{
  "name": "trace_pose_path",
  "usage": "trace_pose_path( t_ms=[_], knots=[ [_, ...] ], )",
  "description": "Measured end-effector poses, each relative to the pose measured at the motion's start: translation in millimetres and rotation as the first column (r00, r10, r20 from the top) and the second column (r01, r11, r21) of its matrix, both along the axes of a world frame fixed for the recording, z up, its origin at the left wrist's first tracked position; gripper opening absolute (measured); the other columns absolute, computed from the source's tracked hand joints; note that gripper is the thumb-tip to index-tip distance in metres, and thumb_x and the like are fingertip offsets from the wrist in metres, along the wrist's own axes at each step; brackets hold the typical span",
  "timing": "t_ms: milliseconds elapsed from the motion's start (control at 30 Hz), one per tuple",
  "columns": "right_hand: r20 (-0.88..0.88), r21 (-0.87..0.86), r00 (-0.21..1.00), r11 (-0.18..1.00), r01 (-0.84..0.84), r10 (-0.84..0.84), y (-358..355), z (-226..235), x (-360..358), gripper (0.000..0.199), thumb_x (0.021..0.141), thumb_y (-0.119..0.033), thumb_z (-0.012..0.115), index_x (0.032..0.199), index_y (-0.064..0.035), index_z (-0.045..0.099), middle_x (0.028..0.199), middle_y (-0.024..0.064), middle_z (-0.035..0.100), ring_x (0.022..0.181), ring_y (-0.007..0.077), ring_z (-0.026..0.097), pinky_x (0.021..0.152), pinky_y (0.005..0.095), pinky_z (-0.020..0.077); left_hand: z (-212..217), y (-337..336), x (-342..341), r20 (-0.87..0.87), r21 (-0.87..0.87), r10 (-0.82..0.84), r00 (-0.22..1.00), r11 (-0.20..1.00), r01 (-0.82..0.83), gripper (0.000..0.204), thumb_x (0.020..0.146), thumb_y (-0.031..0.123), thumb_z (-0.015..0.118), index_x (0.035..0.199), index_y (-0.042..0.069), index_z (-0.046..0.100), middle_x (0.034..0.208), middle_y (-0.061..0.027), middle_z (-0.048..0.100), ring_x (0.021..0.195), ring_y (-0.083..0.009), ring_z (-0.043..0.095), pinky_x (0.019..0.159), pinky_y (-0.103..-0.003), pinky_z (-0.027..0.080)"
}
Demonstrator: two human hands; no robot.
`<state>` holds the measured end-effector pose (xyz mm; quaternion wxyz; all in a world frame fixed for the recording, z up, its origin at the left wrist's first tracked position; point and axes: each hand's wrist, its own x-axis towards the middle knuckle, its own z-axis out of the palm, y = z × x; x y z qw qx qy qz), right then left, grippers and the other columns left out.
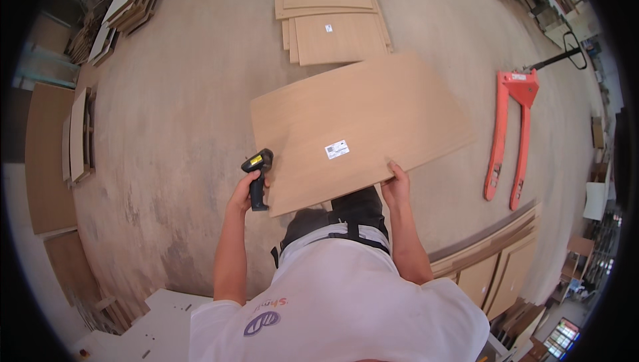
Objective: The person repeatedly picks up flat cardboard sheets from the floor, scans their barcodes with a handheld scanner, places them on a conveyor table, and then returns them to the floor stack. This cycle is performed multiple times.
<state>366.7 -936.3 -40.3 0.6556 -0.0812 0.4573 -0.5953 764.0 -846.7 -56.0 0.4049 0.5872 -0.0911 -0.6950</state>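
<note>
A: Where is the large flat light-brown wooden board (373,109)?
B: Tilted in front of the person's body, above the dusty grey-brown concrete floor (166,129). The bare right hand (397,185) grips its near edge, thumb on top.
A: Any writing on it?
B: A small white rectangular paper label (337,149) sits toward the board's near edge, with dark blocks and fine lines of print, too small to read.
A: And the bare left hand (241,192)?
B: Just beside the board's left edge, wrapped around the grip of a black plastic pistol-shaped scanner (258,187). I can't tell whether its fingers also touch the board. A yellow sticker (257,160) marks the scanner's head.
A: Nearest the board on the body side?
B: A white cloth T-shirt (373,295), bearing a purple oval logo (261,323) with pinkish lettering.
A: Further out?
B: Beyond the board, overlapping flat light-brown panels (339,42) carry small white labels of their own, unreadable from here. Well to the board's right stands a red-orange metal pallet jack (499,129) with a pale printed strip across its body.
</note>
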Motion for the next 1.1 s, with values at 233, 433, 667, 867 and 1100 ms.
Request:
trace_pose_path(
  t_ms=[233,433,667,867,1100],
  knots=[
    [0.017,0.209,0.995,0.972,-0.104,0.102,-214,-119,56,0.022,0.082,-0.007,0.057,0.103,-0.0009,0.059,0.093,0.0079,0.064,0.09,0.0212,0.061,0.077,0.0361,0.0502,-37,-145,41,-0.109,0.013,0.203,0.973,0.979,-0.203,0.036,0.093,0.038,0.053,0.082,0.005,0.06,0.079,-0.0119,0.067,0.068,-0.0166,0.067,0.044,-0.021,0.047],
    [0.128,0.261,0.99,0.96,-0.097,0.065,-412,-188,169,0.029,0.083,-0.003,0.058,0.112,-0.0007,0.056,0.107,0.0107,0.061,0.1,0.0255,0.061,0.088,0.0422,0.0506,-46,-233,61,0.158,0.292,0.427,0.89,0.841,-0.456,0.044,0.088,0.048,0.057,0.073,0.007,0.058,0.068,-0.0091,0.064,0.073,-0.0223,0.07,0.045,-0.024,0.048],
    [0.184,0.398,0.981,0.909,-0.123,0.052,-573,-282,224,0.015,0.081,-0.007,0.066,0.095,-0.0073,0.063,0.094,0.0053,0.065,0.091,0.0197,0.062,0.08,0.0367,0.0493,-1,-281,54,0.236,0.584,0.267,0.934,0.729,-0.356,0.029,0.09,0.035,0.058,0.089,0.006,0.056,0.078,-0.0158,0.069,0.076,-0.0236,0.069,0.058,-0.027,0.049],
    [0.132,0.453,0.991,0.887,-0.094,0.038,-598,-331,212,0.013,0.081,-0.004,0.064,0.094,-0.0052,0.063,0.096,0.0082,0.065,0.091,0.0235,0.064,0.078,0.0398,0.0545,38,-333,57,0.345,0.615,0.161,0.925,0.705,-0.352,0.037,0.085,0.028,0.063,0.108,0.001,0.053,0.083,-0.0197,0.069,0.06,-0.0213,0.065,0.047,-0.029,0.05],
    [0.09,0.448,0.996,0.892,-0.058,0.02,-658,-347,210,0.018,0.078,-0.005,0.068,0.094,-0.0067,0.061,0.082,0.0056,0.059,0.067,0.0177,0.055,0.068,0.0392,0.052,62,-373,47,0.36,0.591,0.034,0.933,0.765,-0.256,0.035,0.084,0.023,0.064,0.109,0.0,0.056,0.084,-0.0173,0.07,0.065,-0.018,0.066,0.043,-0.029,0.049]
  ],
)
